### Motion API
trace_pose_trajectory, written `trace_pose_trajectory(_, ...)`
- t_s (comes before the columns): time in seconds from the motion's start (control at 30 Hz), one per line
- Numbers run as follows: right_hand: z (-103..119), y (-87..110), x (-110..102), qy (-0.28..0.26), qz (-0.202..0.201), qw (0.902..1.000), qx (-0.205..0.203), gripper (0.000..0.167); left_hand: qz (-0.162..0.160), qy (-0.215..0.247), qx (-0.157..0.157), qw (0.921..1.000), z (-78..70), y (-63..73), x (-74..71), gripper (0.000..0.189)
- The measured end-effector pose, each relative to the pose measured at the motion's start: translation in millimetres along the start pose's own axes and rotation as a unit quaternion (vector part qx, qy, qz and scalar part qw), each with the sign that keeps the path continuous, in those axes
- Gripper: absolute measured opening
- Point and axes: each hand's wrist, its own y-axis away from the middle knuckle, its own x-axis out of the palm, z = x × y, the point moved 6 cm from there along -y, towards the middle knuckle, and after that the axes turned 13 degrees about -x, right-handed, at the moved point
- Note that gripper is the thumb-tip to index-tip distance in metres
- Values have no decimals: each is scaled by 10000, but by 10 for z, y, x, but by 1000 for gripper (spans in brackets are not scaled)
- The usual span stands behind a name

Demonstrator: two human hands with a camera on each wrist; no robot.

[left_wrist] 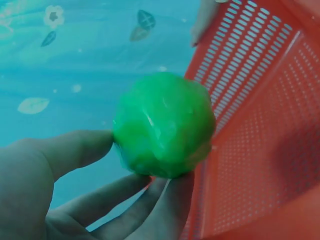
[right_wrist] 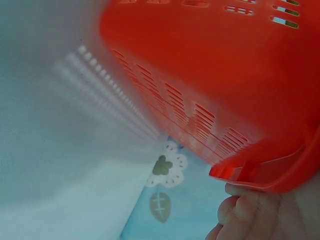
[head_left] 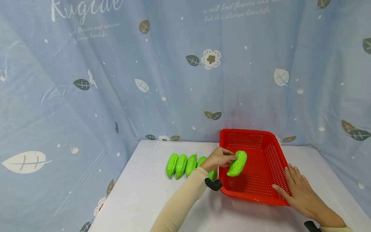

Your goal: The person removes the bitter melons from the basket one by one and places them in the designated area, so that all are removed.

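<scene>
A bright green, bumpy bitter melon hangs over the left part of the red plastic basket. My left hand pinches it between thumb and fingers. Seen end-on, the same bitter melon fills the middle of the left wrist view, the thumb on one side and fingers beneath. My right hand rests on the basket's right rim, fingers stretched along the outside and thumb over the inner side. In the right wrist view its fingers touch the rim. The basket's visible floor holds nothing.
Several more bitter melons lie in a row on the white table, left of the basket, some partly behind the left hand and forearm. A blue patterned curtain hangs behind and along the sides of the table.
</scene>
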Motion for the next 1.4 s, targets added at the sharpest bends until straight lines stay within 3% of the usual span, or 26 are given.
trace_pose_trajectory(0.27,7,-20,-35,-22,-16,10000,39,100,-22,377,178,9991,35,72,-282,33)
trace_pose_trajectory(1.0,16,-5,-17,-93,-69,9999,-19,99,-1013,886,392,9901,224,421,-1292,40)
trace_pose_trajectory(1.4,-2,-10,-11,-126,-86,9999,6,99,-1430,1018,447,9835,351,570,-1669,41)
